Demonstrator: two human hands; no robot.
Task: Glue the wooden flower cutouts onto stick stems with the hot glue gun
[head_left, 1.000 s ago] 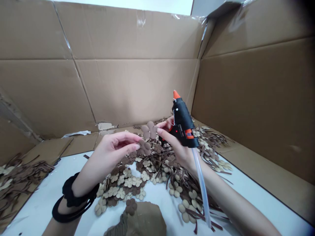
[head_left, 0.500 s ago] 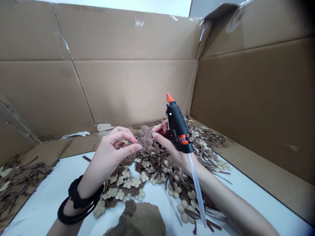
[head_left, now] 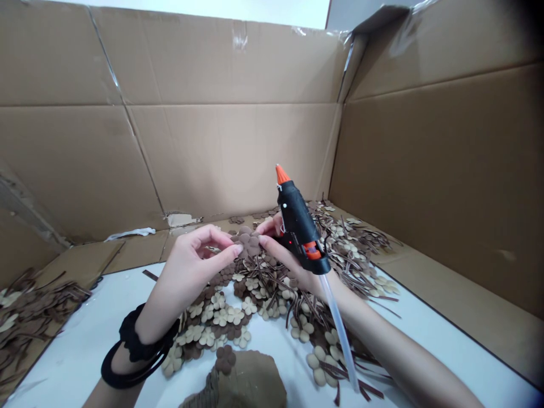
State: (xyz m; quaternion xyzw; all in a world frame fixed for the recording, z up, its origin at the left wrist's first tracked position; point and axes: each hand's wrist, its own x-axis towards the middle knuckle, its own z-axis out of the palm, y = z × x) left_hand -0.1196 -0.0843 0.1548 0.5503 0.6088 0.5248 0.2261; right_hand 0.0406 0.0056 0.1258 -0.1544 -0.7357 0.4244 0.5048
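Observation:
Between my two hands is a brown flower piece, raised over the pile. My left hand pinches its left edge between thumb and fingers; a black scrunchie and bands circle that wrist. My right hand pinches its right edge with thumb and index finger. A black glue gun with an orange tip also rests in my right hand, nozzle pointing up, and a clear glue stick hangs from its back end. The gun partly hides my right fingers.
Brown and beige flowers and thin brown strips cover much of the white board. One brown flower lies on a torn cardboard piece in front. Cardboard walls stand behind and right. More pieces lie left.
My hands have come closer together around the brown flower piece, which is lower and slightly left. The glue gun has shifted left and slightly down with my right hand.

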